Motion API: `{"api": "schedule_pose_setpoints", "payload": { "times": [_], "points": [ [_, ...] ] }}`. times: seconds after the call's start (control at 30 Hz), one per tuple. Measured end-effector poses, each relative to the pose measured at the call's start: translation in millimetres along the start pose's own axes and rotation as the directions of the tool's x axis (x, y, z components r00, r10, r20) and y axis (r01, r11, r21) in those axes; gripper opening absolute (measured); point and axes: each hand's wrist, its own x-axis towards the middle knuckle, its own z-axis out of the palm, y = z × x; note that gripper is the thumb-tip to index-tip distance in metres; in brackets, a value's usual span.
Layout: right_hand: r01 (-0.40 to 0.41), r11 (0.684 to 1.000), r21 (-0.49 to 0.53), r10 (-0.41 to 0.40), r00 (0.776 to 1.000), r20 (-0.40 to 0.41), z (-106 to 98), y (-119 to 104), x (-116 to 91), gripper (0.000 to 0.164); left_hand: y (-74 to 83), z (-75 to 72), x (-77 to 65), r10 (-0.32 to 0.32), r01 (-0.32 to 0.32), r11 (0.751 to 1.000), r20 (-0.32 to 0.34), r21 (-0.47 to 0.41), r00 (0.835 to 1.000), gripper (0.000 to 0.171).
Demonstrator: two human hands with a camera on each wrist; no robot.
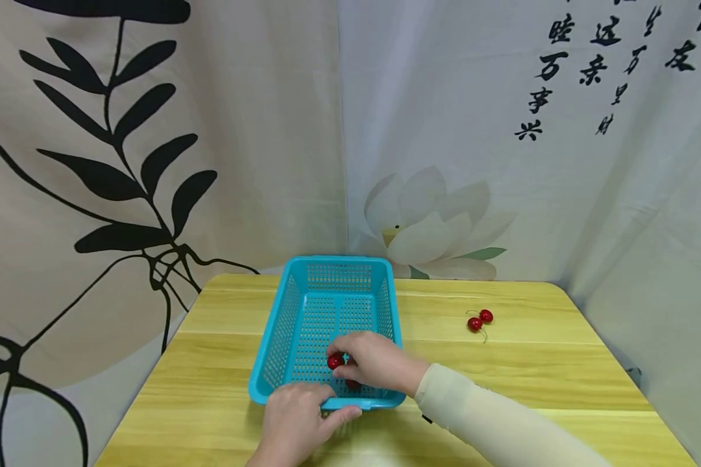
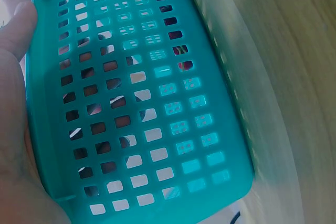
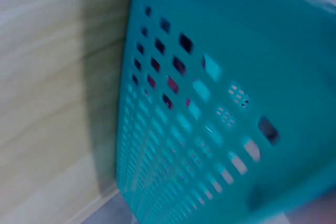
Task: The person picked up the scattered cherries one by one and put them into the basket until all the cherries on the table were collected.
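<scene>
A blue plastic basket (image 1: 350, 259) with perforated walls stands on the table. Its near rim is gripped by my left hand (image 1: 296, 415), the thumb lying along the outside. Inside the basket's near right part, my right hand (image 1: 380, 360) pinches a dark red cherry (image 1: 335, 361) between fingers and thumb. Another cherry (image 1: 353, 384) lies below that hand, partly covered by it. Through the holes of the basket wall (image 2: 231, 156) in the left wrist view, bits of red and of fingers show. The right wrist view has the basket's side wall (image 3: 294, 77), with red behind some holes.
Two cherries with stems (image 1: 475, 324) lie on the wooden table (image 1: 520, 383) to the right of the basket. Behind the table hangs a pale curtain (image 1: 269, 130) printed with dark leaves, a flower and writing.
</scene>
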Motion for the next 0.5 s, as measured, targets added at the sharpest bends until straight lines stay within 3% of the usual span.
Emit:
{"api": "schedule_pose_setpoints", "payload": {
  "times": [0.23, 0.5],
  "points": [
    [-0.012, 1.0, 0.017, 0.011, 1.0, 0.025, 14.6, 4.6, -2.7, 0.025, 0.0, 1.6, -0.3, -0.008, 0.008, 1.0, 0.004, -0.008, 1.0, 0.05],
    [-0.02, 0.998, -0.062, 0.023, 0.998, 0.059, 22.2, 4.8, -4.4, 0.025, -1.1, 2.8, -0.4, 0.005, -0.004, 1.0, -0.011, 0.024, 1.0, 0.053]
  ]
}}
